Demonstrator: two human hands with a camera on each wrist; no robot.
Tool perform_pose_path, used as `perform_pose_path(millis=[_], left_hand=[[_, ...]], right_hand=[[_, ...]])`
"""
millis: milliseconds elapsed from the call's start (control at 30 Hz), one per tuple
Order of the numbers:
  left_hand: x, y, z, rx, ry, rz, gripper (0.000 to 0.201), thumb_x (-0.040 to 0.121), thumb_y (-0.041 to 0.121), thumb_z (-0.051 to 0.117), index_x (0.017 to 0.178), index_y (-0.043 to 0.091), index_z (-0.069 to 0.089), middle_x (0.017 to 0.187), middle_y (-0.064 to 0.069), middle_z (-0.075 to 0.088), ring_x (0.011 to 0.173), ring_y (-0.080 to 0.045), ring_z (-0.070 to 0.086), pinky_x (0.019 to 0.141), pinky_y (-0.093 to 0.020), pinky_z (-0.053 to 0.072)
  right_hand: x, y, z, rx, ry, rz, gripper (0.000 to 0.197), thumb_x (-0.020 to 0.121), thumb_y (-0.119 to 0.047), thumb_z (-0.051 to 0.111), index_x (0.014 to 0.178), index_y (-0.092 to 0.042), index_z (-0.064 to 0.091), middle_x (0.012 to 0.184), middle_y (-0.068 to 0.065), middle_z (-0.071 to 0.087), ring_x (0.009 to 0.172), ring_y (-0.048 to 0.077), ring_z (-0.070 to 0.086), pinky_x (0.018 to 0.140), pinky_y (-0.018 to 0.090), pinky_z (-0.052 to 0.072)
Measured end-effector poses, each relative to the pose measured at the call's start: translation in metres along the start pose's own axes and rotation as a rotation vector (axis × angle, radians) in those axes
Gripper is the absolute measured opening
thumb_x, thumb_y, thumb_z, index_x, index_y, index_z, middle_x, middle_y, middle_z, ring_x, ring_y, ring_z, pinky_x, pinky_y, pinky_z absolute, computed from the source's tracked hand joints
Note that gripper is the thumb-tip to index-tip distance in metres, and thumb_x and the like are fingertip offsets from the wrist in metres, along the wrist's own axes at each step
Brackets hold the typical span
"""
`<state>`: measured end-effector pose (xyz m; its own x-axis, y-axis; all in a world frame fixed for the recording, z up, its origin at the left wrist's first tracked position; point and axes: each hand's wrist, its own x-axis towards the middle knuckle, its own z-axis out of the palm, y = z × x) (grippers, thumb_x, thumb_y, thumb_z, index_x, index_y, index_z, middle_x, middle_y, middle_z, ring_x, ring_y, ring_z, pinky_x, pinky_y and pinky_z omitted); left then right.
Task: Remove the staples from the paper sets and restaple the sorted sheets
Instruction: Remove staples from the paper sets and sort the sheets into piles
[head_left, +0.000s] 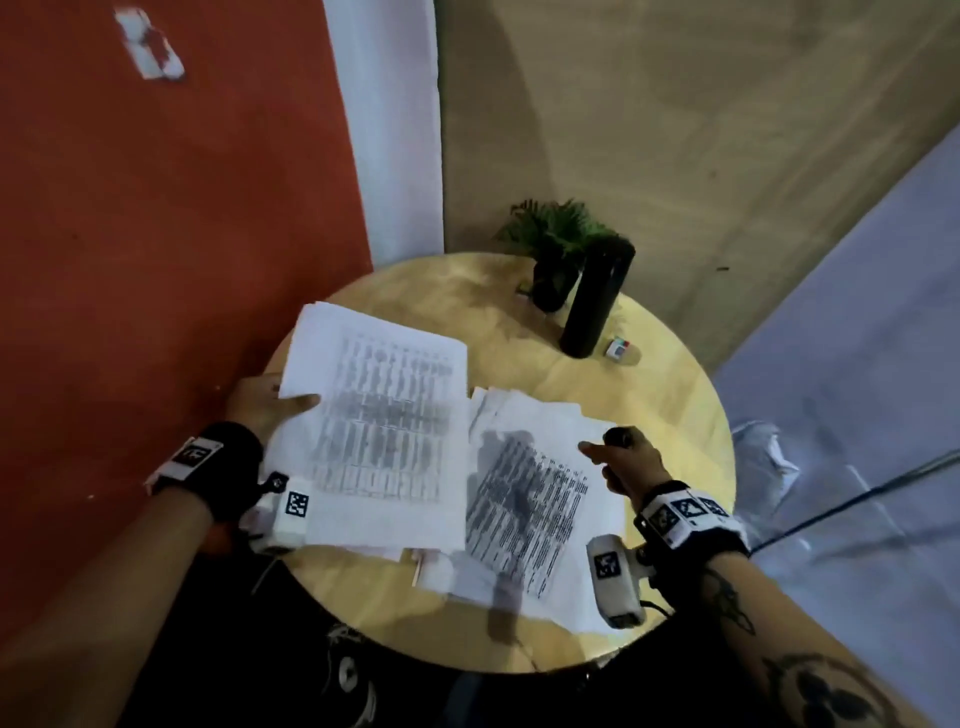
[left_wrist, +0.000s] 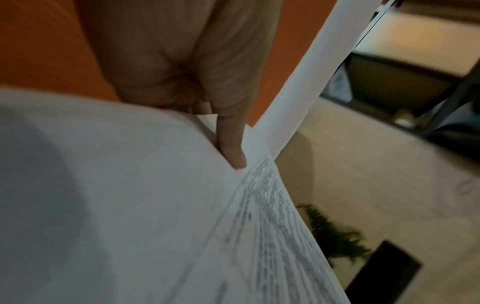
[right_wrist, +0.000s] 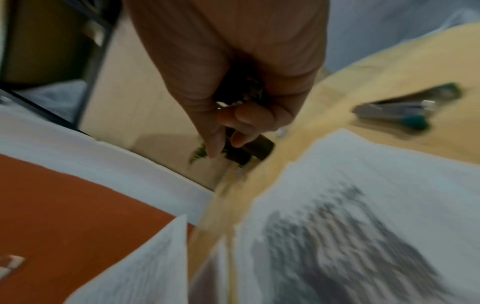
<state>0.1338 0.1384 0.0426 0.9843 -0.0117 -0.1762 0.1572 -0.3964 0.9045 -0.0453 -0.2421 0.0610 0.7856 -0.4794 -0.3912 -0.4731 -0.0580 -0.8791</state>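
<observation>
red wall (head_left: 156, 260), round wooden table (head_left: 649, 405)

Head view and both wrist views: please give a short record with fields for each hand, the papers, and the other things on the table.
left hand: grips printed paper set, thumb on top
right hand: holds small dark tool, kind unclear
loose sheets: lie on round wooden table
far side: black bottle, potted plant, small box

Dim, warm light is falling across every view — printed text is smearing into grey bands. The right wrist view is blurring most heavily; the head view is bending at its edges, and soft shadows are lying over the bench (head_left: 649, 415).
</observation>
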Motion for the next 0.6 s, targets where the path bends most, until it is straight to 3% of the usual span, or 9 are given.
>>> perform_pose_path(millis=[33,100,167,233,333,433,533,600], left_hand=[[0.008,-0.014,-0.001,0.051,0.023,-0.030,0.031,0.077,0.001,0.073,0.104,-0.011,0.063,0.086,-0.019,0.070,0.070,-0.011,0.061,0.065,-0.024,0.046],[0.025,-0.040,-0.001,0.129,0.052,-0.087,0.032,0.077,0.004,0.075,0.103,-0.012,0.064,0.106,-0.030,0.065,0.084,-0.021,0.056,0.073,-0.033,0.042],[0.038,-0.059,0.001,0.187,0.051,-0.118,0.032,0.079,0.007,0.074,0.102,-0.013,0.063,0.106,-0.032,0.063,0.084,-0.024,0.054,0.074,-0.034,0.040],[0.049,-0.072,0.003,0.269,0.027,-0.126,0.033,0.084,0.011,0.070,0.105,-0.014,0.063,0.102,-0.029,0.064,0.085,-0.025,0.053,0.074,-0.033,0.039],[0.063,-0.085,0.005,0.348,-0.019,-0.162,0.034,0.092,0.017,0.060,0.110,-0.012,0.061,0.111,-0.032,0.062,0.089,-0.029,0.056,0.080,-0.037,0.042],[0.070,-0.085,0.011,0.537,0.012,-0.232,0.039,0.096,0.020,0.053,0.121,-0.010,0.054,0.125,-0.032,0.054,0.112,-0.041,0.054,0.095,-0.043,0.041],[0.056,-0.059,0.039,0.719,0.170,-0.116,0.053,0.091,0.025,0.060,0.134,-0.001,0.045,0.135,-0.030,0.045,0.125,-0.044,0.042,0.102,-0.048,0.036],[0.038,-0.039,0.076,0.709,0.176,0.039,0.052,0.087,0.028,0.064,0.132,0.007,0.048,0.133,-0.025,0.047,0.123,-0.042,0.042,0.099,-0.048,0.038]], right_hand=[[0.000,0.015,0.004,-0.029,-0.010,0.065,0.050,0.083,0.000,0.065,0.061,-0.020,0.025,0.058,0.006,0.031,0.032,0.010,0.022,0.044,0.017,0.021],[0.003,0.047,0.014,-0.125,-0.018,0.170,0.045,0.082,-0.006,0.069,0.060,-0.017,0.031,0.059,0.007,0.034,0.043,0.013,0.030,0.050,0.022,0.026],[0.014,0.082,0.023,-0.265,-0.058,0.279,0.036,0.069,-0.029,0.076,0.068,-0.008,0.047,0.063,0.010,0.045,0.053,0.018,0.042,0.053,0.025,0.036],[0.022,0.106,0.029,-0.401,-0.104,0.300,0.055,0.056,-0.042,0.067,0.085,0.002,0.053,0.067,0.012,0.051,0.064,0.022,0.053,0.059,0.026,0.041],[0.012,0.102,0.037,-0.499,-0.084,0.283,0.039,0.082,-0.032,0.065,0.095,-0.008,0.038,0.078,0.009,0.049,0.083,0.023,0.054,0.066,0.027,0.035],[0.009,0.102,0.040,-0.606,-0.058,0.250,0.040,0.085,-0.033,0.064,0.097,-0.012,0.033,0.100,0.014,0.057,0.100,0.031,0.057,0.071,0.027,0.036],[0.012,0.105,0.040,-0.669,-0.085,0.223,0.043,0.085,-0.038,0.064,0.097,-0.012,0.031,0.111,0.016,0.060,0.104,0.032,0.057,0.074,0.030,0.039],[0.013,0.105,0.040,-0.694,-0.093,0.204,0.042,0.086,-0.038,0.062,0.096,-0.012,0.031,0.111,0.017,0.060,0.102,0.032,0.058,0.072,0.029,0.038]])
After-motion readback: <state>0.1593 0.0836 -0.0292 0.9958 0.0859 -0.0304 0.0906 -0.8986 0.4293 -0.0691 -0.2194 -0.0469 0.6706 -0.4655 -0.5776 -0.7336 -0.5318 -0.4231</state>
